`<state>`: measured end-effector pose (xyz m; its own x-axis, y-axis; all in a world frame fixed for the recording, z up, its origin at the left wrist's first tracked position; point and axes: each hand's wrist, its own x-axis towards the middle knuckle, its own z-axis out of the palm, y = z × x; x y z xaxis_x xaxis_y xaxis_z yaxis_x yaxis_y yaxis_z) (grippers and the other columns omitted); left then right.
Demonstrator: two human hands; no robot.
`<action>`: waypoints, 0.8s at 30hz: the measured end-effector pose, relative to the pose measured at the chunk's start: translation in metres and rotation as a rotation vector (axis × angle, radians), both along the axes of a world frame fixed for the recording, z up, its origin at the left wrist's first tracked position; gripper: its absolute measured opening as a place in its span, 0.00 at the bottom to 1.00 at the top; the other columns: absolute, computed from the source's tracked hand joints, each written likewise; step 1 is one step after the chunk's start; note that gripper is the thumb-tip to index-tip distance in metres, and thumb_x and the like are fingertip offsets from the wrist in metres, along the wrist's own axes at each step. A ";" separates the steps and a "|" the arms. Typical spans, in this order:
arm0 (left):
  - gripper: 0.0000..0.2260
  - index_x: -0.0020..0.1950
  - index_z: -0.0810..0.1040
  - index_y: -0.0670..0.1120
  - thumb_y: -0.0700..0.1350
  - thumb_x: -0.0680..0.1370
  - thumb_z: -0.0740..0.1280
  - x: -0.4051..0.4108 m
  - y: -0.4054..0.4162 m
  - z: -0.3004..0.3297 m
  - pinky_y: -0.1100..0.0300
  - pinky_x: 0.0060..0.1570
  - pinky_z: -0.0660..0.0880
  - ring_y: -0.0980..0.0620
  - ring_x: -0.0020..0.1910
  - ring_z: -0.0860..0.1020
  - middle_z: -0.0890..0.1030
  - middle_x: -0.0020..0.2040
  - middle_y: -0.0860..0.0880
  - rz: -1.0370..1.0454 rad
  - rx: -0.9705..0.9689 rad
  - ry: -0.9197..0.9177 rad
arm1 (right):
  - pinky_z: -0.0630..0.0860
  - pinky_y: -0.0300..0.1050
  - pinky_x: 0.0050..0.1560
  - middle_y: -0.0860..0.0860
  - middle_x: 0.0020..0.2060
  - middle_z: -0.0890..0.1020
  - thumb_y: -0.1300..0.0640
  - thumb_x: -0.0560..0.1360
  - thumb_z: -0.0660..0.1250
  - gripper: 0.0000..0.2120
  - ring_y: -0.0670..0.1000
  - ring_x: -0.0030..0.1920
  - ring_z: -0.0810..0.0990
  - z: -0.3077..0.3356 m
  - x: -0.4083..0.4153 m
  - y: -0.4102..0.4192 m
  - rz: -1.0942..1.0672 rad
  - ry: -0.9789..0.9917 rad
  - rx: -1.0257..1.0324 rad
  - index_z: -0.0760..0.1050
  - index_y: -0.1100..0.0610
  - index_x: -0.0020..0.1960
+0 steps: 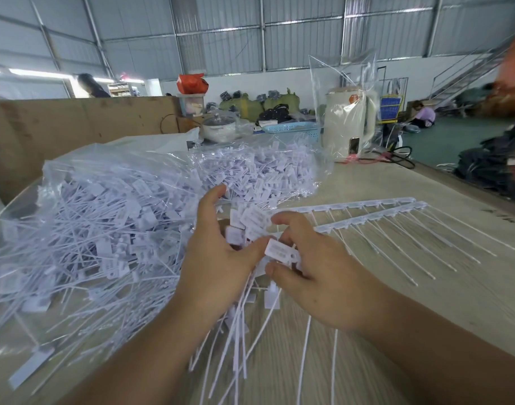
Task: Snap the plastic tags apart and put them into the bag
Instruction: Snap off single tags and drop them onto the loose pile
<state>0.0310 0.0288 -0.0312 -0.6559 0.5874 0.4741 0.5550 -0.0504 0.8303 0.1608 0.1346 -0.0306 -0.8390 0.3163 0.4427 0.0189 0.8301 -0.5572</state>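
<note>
Right hand pinches one tag by its flat head, left hand grips a bundle just beside the bag; I judge them light, brittle at the joints, tails whippy. Bag lies heaped with loose tags, two strips right of it

We see a pale wooden table carrying a tag-filled clear bag left, two unsnapped tag strips right, a kettle far.
</note>
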 end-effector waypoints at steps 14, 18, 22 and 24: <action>0.33 0.62 0.68 0.77 0.33 0.81 0.59 0.015 -0.002 0.010 0.37 0.29 0.78 0.38 0.28 0.78 0.82 0.36 0.42 -0.241 -0.121 -0.031 | 0.70 0.26 0.45 0.28 0.45 0.75 0.52 0.76 0.69 0.31 0.35 0.47 0.78 -0.003 -0.006 0.004 0.081 0.044 -0.116 0.54 0.38 0.69; 0.30 0.61 0.71 0.73 0.33 0.81 0.58 0.012 -0.002 0.009 0.53 0.25 0.77 0.47 0.25 0.76 0.82 0.33 0.42 -0.260 -0.102 -0.085 | 0.71 0.27 0.46 0.29 0.46 0.75 0.52 0.75 0.70 0.33 0.36 0.47 0.79 0.000 -0.004 0.004 0.090 0.080 -0.133 0.53 0.36 0.69; 0.29 0.61 0.71 0.72 0.35 0.79 0.56 0.011 -0.003 0.005 0.56 0.25 0.75 0.49 0.24 0.75 0.77 0.26 0.47 -0.293 -0.115 -0.066 | 0.71 0.27 0.46 0.34 0.47 0.76 0.49 0.74 0.69 0.36 0.37 0.47 0.79 0.001 -0.003 0.004 0.099 0.091 -0.140 0.51 0.44 0.75; 0.24 0.62 0.71 0.71 0.40 0.79 0.57 0.012 -0.004 0.004 0.56 0.24 0.74 0.49 0.25 0.74 0.76 0.27 0.48 -0.324 -0.093 -0.074 | 0.70 0.26 0.45 0.34 0.46 0.76 0.48 0.75 0.69 0.37 0.35 0.46 0.78 0.002 -0.003 0.003 0.104 0.101 -0.139 0.51 0.47 0.75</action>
